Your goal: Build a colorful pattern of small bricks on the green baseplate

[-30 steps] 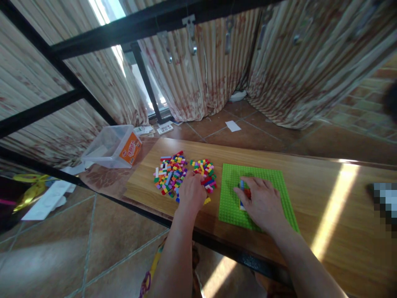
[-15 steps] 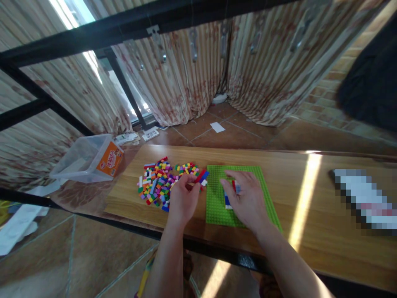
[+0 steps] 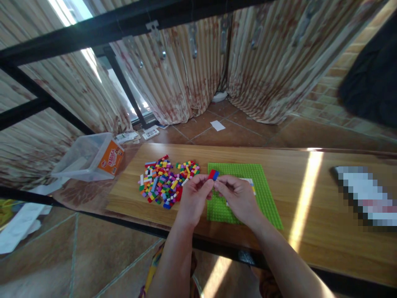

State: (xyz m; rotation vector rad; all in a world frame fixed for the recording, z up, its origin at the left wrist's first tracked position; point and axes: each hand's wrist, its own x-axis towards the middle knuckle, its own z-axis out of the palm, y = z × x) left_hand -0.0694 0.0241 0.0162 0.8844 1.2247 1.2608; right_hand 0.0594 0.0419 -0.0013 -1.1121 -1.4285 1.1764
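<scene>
Pinched upright between my left hand's [image 3: 194,198] thumb and fingers are a red toy brick [image 3: 211,174] and a blue toy brick [image 3: 216,175], side by side. My right hand [image 3: 240,198] meets them from the other side, its thumb and fingers closed at their lower end. A small pale bit shows between the fingertips, too small to name. Both hands are over the left part of a green studded baseplate [image 3: 266,207]. Partly hidden behind my right hand, a low build of white, yellow and blue bricks [image 3: 250,183] sits on the baseplate.
Left of the baseplate lies a loose pile of many-coloured bricks [image 3: 159,182] on the wooden table [image 3: 124,194]. A clear plastic bin [image 3: 83,159] with an orange label stands beyond the table's left end. A blurred-out flat object [image 3: 366,198] lies at the right.
My right hand has left the build on the baseplate and moved left to the bricks in my left hand. My left hand has shifted slightly right, and more of the build shows.
</scene>
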